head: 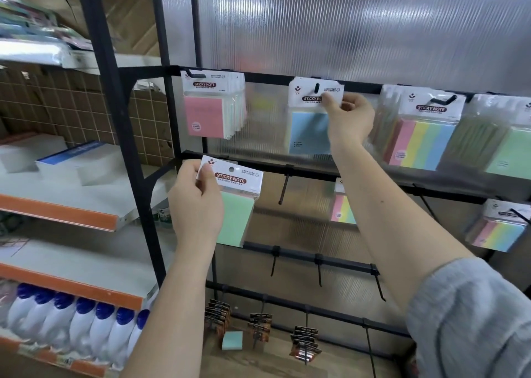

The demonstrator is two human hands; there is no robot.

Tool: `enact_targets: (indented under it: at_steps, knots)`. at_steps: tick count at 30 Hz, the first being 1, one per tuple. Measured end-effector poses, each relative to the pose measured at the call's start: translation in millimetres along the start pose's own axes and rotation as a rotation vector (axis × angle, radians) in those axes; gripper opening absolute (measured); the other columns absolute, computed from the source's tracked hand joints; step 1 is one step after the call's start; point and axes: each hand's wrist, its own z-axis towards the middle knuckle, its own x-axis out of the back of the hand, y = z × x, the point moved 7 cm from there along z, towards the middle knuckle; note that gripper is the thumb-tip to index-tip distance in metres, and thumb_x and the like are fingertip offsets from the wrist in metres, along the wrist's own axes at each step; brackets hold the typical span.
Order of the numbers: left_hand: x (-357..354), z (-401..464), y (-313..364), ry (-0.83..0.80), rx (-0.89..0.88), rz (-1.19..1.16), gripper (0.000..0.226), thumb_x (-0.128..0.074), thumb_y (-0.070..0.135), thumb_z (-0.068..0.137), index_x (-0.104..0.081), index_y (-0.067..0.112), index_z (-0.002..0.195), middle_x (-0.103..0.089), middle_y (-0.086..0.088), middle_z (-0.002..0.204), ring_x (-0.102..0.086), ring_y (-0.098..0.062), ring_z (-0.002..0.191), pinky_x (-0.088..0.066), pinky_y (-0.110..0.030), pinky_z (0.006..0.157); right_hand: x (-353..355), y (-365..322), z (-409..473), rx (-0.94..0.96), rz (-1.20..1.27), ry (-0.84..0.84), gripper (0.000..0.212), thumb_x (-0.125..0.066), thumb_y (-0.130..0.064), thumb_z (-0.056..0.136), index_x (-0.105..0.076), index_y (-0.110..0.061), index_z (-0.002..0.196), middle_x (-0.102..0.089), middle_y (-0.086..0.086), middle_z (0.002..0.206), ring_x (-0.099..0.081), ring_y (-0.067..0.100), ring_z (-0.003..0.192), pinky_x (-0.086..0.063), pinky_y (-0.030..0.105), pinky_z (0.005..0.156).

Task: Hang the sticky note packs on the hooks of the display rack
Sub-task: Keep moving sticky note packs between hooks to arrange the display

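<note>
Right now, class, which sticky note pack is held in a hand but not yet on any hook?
The green pack gripped by the left hand; its hole is free, unlike the blue pack on its hook.

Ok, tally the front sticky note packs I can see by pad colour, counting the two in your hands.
Pink: 1, pink pack
Blue: 1, blue pack, pinched by right hand
Green: 2, green pack in left hand; far-right green pack
Multicolour striped: 3
Total: 7

Lighting and image quality: even, soft daylight.
Backlight glows through the ribbed panel (344,27) before me; shadows faint; edges bowed by the wide lens; left shelves (57,211) slightly blurred.
</note>
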Motion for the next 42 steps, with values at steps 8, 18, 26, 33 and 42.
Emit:
enact_targets:
  at_steps: [8,18,26,33,42]
  knots:
    - [-9,2,1,-0.065,-0.026,0.003,0.018,-0.037,0.029,0.101,-0.050,0.019,0.095,-0.059,0.009,0.091,-0.057,0.002,0.068,-0.039,-0.002,0.044,27,9,-5,0.072,-0.064,0.073,0.012,-0.065,-0.024,0.086,-0.069,-0.014,0.091,-0.065,-0.007,0.082,-0.060,0.007,0.078,-0.047,0.019,0.075]
    - [-49,-15,29,-0.197,-0.136,-0.124,0.021,-0.040,0.017,0.101,-0.049,0.017,0.082,-0.053,0.015,0.070,-0.051,0.018,0.060,-0.038,-0.003,0.053,117,29,-34,0.093,-0.259,0.079,0.026,-0.048,-0.021,0.096,-0.068,-0.012,0.081,-0.066,0.003,0.077,-0.057,0.013,0.072,-0.041,0.021,0.063]
    - [-104,-46,62,-0.334,-0.266,-0.185,0.017,-0.045,0.018,0.099,-0.052,0.013,0.084,-0.054,0.016,0.068,-0.053,0.011,0.062,-0.036,-0.006,0.053,221,77,-49,-0.064,-0.386,0.226,0.031,-0.044,-0.020,0.097,-0.069,-0.004,0.088,-0.070,0.013,0.090,-0.063,0.029,0.097,-0.045,0.026,0.073]
    - [-161,-89,101,-0.439,-0.324,-0.259,0.014,-0.050,0.018,0.097,-0.053,0.016,0.083,-0.058,0.018,0.071,-0.053,0.012,0.063,-0.037,-0.005,0.055,311,126,-40,-0.175,-0.616,0.216,0.030,-0.046,-0.015,0.094,-0.068,-0.005,0.111,-0.067,0.014,0.088,-0.058,0.029,0.080,-0.036,0.026,0.068]
    - [-245,-170,169,-0.368,-0.281,-0.350,0.024,-0.060,0.022,0.092,-0.049,0.034,0.075,-0.062,0.018,0.070,-0.064,-0.016,0.071,-0.049,-0.037,0.064,398,157,18,-0.165,-0.681,-0.058,0.027,-0.052,-0.018,0.093,-0.068,-0.009,0.113,-0.069,0.006,0.103,-0.059,0.016,0.088,-0.038,0.022,0.072]
